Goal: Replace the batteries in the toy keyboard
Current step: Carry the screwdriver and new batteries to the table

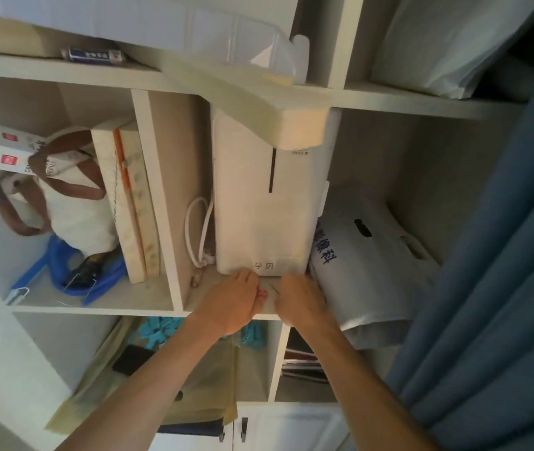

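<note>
No toy keyboard or batteries can be made out. Both my hands reach onto a white shelf (148,305), just in front of a tall white appliance (259,203) with grey characters near its lower edge. My left hand (230,302) has its fingers curled down on the shelf board, and a small red thing (261,293) shows at its fingertips. My right hand (301,302) lies close beside it, fingers bent away from the camera and hidden. A thin dark line (275,289) lies on the board between the hands.
Left compartment: a white tote bag (73,203), flat boards (132,203), blue straps (64,271). A white hose (195,229) hangs beside the appliance. A white plastic bag (369,265) fills the right compartment. A blue curtain (503,255) hangs at right. Teal items (158,330) and a yellowish bag (194,385) sit below.
</note>
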`<state>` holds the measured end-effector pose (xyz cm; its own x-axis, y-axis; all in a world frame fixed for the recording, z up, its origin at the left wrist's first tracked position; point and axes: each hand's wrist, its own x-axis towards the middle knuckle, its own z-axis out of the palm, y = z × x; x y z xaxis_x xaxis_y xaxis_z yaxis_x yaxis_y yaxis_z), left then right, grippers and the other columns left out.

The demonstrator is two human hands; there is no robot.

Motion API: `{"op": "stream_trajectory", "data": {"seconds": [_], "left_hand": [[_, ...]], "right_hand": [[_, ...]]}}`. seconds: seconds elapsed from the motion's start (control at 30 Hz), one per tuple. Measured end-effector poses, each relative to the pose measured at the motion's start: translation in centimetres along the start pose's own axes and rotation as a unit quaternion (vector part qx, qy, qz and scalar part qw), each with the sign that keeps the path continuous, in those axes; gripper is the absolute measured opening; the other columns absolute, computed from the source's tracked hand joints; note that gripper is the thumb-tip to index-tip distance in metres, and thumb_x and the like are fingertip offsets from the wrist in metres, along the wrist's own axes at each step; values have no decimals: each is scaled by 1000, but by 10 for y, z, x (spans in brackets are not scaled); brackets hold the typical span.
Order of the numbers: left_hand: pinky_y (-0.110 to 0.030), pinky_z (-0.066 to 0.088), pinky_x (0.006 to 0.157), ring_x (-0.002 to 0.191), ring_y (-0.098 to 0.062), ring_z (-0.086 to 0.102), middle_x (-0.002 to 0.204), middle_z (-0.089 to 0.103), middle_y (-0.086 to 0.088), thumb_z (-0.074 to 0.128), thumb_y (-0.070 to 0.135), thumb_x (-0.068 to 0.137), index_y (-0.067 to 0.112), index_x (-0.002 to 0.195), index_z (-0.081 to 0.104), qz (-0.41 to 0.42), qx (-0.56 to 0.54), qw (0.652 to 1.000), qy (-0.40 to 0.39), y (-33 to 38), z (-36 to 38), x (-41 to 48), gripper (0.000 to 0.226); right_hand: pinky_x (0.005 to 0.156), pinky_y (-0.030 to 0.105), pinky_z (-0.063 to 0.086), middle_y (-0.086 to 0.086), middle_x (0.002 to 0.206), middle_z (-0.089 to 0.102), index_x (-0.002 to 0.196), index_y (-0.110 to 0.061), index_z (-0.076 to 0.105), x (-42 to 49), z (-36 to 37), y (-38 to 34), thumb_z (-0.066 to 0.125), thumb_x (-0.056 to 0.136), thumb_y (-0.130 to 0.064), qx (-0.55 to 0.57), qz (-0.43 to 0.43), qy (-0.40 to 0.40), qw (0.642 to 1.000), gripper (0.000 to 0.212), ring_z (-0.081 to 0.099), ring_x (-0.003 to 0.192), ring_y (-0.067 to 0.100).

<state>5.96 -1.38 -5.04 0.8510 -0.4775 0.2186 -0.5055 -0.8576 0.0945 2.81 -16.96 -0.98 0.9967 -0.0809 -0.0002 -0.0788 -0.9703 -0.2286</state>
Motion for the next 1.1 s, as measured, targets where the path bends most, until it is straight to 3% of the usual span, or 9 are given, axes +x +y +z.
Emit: {"op": "stream_trajectory", "data": {"seconds": [0.1, 0.23, 0.33, 0.47, 0.57, 0.7, 0.77, 0.9, 1.1], "left_hand": [[-31, 40, 70, 92, -23, 61, 115, 64, -8, 49, 25, 106, 13, 116, 51, -24, -3, 999, -26, 6, 1, -1, 15], [-34, 45, 71, 97, -29, 66, 118, 65, -11, 53, 8, 101, 11, 125, 49, -60, -29, 997, -38, 15, -6, -12, 25], [-42, 51, 69, 81, -26, 66, 95, 66, -6, 40, 24, 110, 21, 115, 46, -109, -163, 980, 17, 22, -18, -34, 8], [-39, 47, 62, 65, -16, 60, 76, 59, 1, 33, 36, 112, 25, 106, 43, -165, -275, 939, 121, 23, -42, -85, 16], [-50, 57, 73, 78, -23, 68, 86, 65, -4, 35, 41, 111, 28, 111, 45, -213, -317, 910, 159, 13, -63, -139, 17], [-17, 53, 72, 85, 3, 69, 95, 71, 17, 43, 33, 111, 23, 115, 53, -268, -327, 876, 232, -6, -87, -223, 14], [-25, 48, 67, 69, 3, 59, 82, 65, 23, 45, 32, 110, 21, 109, 56, -283, -303, 872, 262, -18, -101, -268, 15], [-35, 49, 73, 70, -4, 56, 82, 64, 18, 48, 31, 110, 21, 108, 62, -351, -304, 829, 310, -43, -127, -362, 18], [-41, 54, 74, 62, -21, 64, 79, 70, -2, 43, 51, 104, 28, 102, 63, -408, -269, 794, 361, -64, -168, -526, 31]], "right_hand": [[87, 41, 60, 14, 113, 71, 114, -6, 64, -7, 2, 2, 60, 98, -13, 43, -10, 17, 999, 18, 68, 102, 32], [74, 45, 60, 10, 105, 63, 119, -7, 52, -23, 2, 9, 47, 101, -14, 148, -12, 1, 989, 19, 69, 93, 32], [68, 42, 58, 10, 98, 67, 122, -11, 42, -36, 1, 14, 42, 107, -20, 213, -46, -13, 976, 18, 69, 85, 26], [76, 45, 64, 15, 101, 68, 114, -18, 41, -55, -4, 6, 41, 109, -23, 316, -123, -46, 940, 7, 72, 87, 27], [70, 31, 63, 13, 99, 68, 113, -18, 46, -73, -1, -15, 47, 109, -21, 378, -197, -88, 900, 5, 67, 77, 16], [72, 25, 62, 8, 94, 75, 111, -12, 58, -108, 4, -65, 56, 107, -18, 441, -245, -123, 855, 7, 75, 82, 25], [73, 28, 63, 7, 88, 78, 103, -8, 64, -130, 6, -97, 60, 105, -16, 462, -267, -130, 836, 9, 77, 76, 24], [79, 38, 64, 6, 82, 80, 91, -15, 68, -175, 15, -171, 65, 101, -14, 474, -326, -148, 805, 11, 78, 74, 23], [71, 25, 57, 10, 82, 80, 90, -14, 70, -270, 37, -301, 61, 98, -4, 495, -382, -220, 749, 16, 77, 75, 26]]}}
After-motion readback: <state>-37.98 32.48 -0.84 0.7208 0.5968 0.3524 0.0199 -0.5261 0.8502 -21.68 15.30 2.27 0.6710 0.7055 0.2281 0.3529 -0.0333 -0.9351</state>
